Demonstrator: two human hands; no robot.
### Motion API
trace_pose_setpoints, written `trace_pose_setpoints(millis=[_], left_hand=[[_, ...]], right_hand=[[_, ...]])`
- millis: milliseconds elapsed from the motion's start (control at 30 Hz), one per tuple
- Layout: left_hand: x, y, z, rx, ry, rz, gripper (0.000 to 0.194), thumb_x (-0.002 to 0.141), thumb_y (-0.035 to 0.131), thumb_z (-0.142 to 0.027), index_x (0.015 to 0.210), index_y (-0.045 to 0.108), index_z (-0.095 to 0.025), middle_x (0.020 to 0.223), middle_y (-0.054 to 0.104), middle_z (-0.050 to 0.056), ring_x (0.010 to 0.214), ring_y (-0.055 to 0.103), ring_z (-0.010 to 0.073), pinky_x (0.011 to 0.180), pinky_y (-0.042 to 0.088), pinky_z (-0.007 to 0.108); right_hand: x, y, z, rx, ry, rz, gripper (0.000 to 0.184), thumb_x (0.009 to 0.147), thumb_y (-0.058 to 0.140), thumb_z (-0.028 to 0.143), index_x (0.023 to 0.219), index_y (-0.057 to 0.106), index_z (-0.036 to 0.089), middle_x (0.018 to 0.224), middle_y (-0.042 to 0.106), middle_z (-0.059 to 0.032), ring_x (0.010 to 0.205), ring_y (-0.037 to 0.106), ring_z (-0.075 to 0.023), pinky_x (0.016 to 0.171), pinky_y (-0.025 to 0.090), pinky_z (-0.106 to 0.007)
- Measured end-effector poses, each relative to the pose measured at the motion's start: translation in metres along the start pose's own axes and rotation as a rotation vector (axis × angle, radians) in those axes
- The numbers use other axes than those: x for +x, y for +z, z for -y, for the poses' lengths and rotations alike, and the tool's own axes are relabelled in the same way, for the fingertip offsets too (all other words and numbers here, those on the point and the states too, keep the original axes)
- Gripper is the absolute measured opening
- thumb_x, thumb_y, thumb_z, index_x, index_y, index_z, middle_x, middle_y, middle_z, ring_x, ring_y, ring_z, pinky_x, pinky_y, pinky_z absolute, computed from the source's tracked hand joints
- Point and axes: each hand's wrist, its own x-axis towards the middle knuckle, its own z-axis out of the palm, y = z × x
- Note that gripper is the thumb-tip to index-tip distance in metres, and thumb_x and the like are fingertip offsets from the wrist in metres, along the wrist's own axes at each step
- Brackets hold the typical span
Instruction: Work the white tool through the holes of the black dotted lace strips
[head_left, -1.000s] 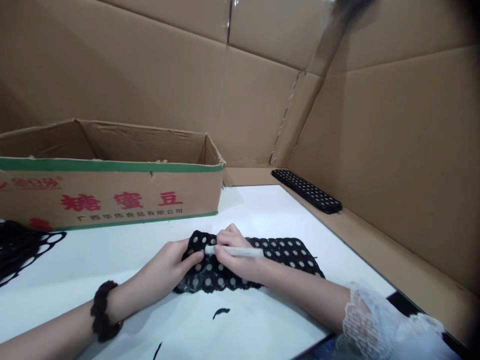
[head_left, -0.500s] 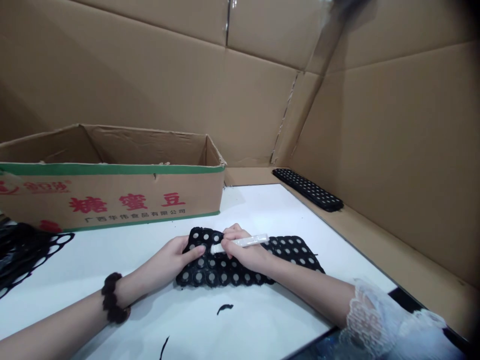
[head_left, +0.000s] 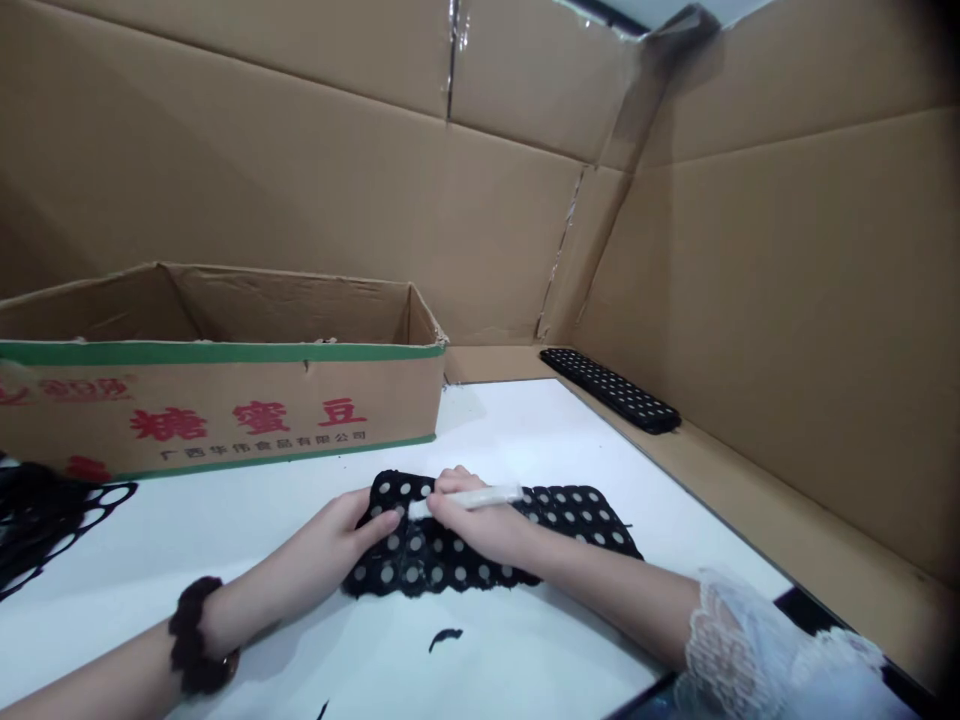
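- Since a second ago, the back end of the white stick (head_left: 491, 495) has tipped up, and my head view takes in more above the cardboard wall (head_left: 300, 150).
- Red characters on the box (head_left: 405, 395) read 糖蜜豆, with smaller dark print beneath: 广西华伟食品有限公司. Red lettering further left is too blurred for me to read.
- On the white table (head_left: 510, 420), in front of me, lies the black mat (head_left: 427, 560), with rows of pale round dots and a scalloped near edge.
- With my left hand (head_left: 341, 535) I pinch the mat's left end, thumb on top; the other fingers are mostly out of sight behind it.
- My right hand (head_left: 480, 525) lies across the mat, thumb and finger pinching the stick near its front end, just beside my left thumb. I cannot tell whether its tip touches the mat.
- Brown cardboard, green-edged, makes the open-topped box; its left end is cut off, its floor hidden.
- Black webbing (head_left: 45, 515) with looped holes runs off at left.
- A curved black strip (head_left: 446, 636) lies nearer me.
- A second mat (head_left: 611, 390), also dotted, rests beyond the table's right edge.
- White lace trims my right sleeve (head_left: 750, 640); a fuzzy dark band (head_left: 196, 640) rings my left wrist.
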Motion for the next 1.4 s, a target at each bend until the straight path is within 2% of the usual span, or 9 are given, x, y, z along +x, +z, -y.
trace_pose_setpoints(millis=[167, 300, 467, 700, 967, 1100, 1200, 1300, 1400], left_hand=[[-0.001, -0.003, -0.002, -0.125, -0.091, -0.031, 0.03, 0.077, 0.052, -0.046, 0.075, 0.057, -0.017, 0.079, 0.065, 0.001, 0.077, 0.056, 0.0208, 0.064, 0.042, 0.027], [0.001, 0.002, -0.001, -0.242, -0.074, 0.006, 0.028, 0.078, 0.051, -0.044, 0.082, 0.058, -0.017, 0.086, 0.065, 0.003, 0.084, 0.056, 0.022, 0.069, 0.042, 0.028], [0.003, 0.003, 0.003, -0.163, -0.053, -0.068, 0.027, 0.078, 0.052, -0.043, 0.074, 0.056, -0.017, 0.079, 0.063, 0.001, 0.079, 0.054, 0.0201, 0.066, 0.04, 0.026], [0.001, 0.003, 0.001, -0.288, -0.052, 0.013, 0.026, 0.081, 0.049, -0.041, 0.086, 0.058, -0.018, 0.088, 0.065, 0.001, 0.086, 0.054, 0.0207, 0.073, 0.041, 0.027], [0.002, 0.004, 0.003, -0.344, -0.053, 0.022, 0.024, 0.081, 0.049, -0.041, 0.082, 0.056, -0.018, 0.083, 0.064, 0.0, 0.079, 0.055, 0.0184, 0.068, 0.041, 0.026], [0.002, 0.004, 0.002, -0.233, -0.007, -0.01, 0.025, 0.083, 0.044, -0.041, 0.08, 0.054, -0.018, 0.083, 0.063, 0.0, 0.08, 0.055, 0.0192, 0.069, 0.041, 0.027], [-0.001, 0.009, -0.002, -0.006, 0.044, -0.146, 0.027, 0.085, 0.04, -0.042, 0.078, 0.051, -0.019, 0.082, 0.061, 0.001, 0.079, 0.054, 0.0199, 0.07, 0.04, 0.027], [-0.006, 0.02, -0.008, 0.261, 0.045, -0.284, 0.025, 0.087, 0.033, -0.04, 0.077, 0.045, -0.02, 0.068, 0.057, 0.001, 0.064, 0.051, 0.0192, 0.06, 0.037, 0.028], [-0.01, 0.024, -0.013, 0.378, 0.035, -0.3, 0.024, 0.087, 0.03, -0.037, 0.075, 0.042, -0.021, 0.061, 0.054, 0.0, 0.055, 0.047, 0.0185, 0.054, 0.034, 0.028]], right_hand=[[0.004, -0.008, -0.006, 0.233, 0.037, 0.02, 0.036, 0.08, 0.042, 0.019, 0.045, 0.042, 0.017, 0.063, 0.046, -0.0001, 0.078, 0.046, -0.0142, 0.078, 0.032, -0.027], [0.003, -0.005, -0.004, 0.21, 0.037, -0.021, 0.036, 0.081, 0.044, 0.022, 0.045, 0.044, 0.018, 0.064, 0.048, -0.0001, 0.082, 0.046, -0.015, 0.079, 0.031, -0.026], [0.003, -0.005, -0.003, 0.2, 0.043, -0.01, 0.038, 0.083, 0.042, 0.024, 0.046, 0.047, 0.018, 0.065, 0.051, -0.0003, 0.082, 0.047, -0.0151, 0.08, 0.031, -0.026], [0.004, -0.006, -0.005, 0.25, 0.046, -0.009, 0.037, 0.081, 0.041, 0.02, 0.045, 0.048, 0.018, 0.061, 0.05, 0.0002, 0.079, 0.047, -0.0149, 0.077, 0.031, -0.026], [0.004, -0.007, -0.003, 0.242, 0.065, -0.027, 0.038, 0.083, 0.042, 0.025, 0.046, 0.05, 0.018, 0.063, 0.051, -0.0004, 0.08, 0.048, -0.0154, 0.078, 0.031, -0.028], [0.002, -0.006, -0.003, 0.182, 0.046, -0.012, 0.038, 0.084, 0.043, 0.031, 0.05, 0.05, 0.018, 0.066, 0.05, -0.0004, 0.083, 0.046, -0.0159, 0.08, 0.032, -0.029], [0.0, 0.0, -0.001, 0.073, 0.021, -0.024, 0.032, 0.084, 0.043, 0.032, 0.055, 0.046, 0.018, 0.071, 0.05, 0.0002, 0.086, 0.043, -0.0159, 0.081, 0.033, -0.03], [-0.003, 0.009, 0.004, -0.133, -0.034, -0.088, 0.027, 0.085, 0.042, 0.029, 0.06, 0.042, 0.018, 0.078, 0.048, 0.0001, 0.086, 0.039, -0.0159, 0.079, 0.032, -0.033], [-0.002, 0.013, 0.008, -0.261, -0.075, -0.128, 0.025, 0.085, 0.041, 0.027, 0.061, 0.042, 0.018, 0.081, 0.047, -0.0007, 0.085, 0.037, -0.0164, 0.078, 0.032, -0.035]])
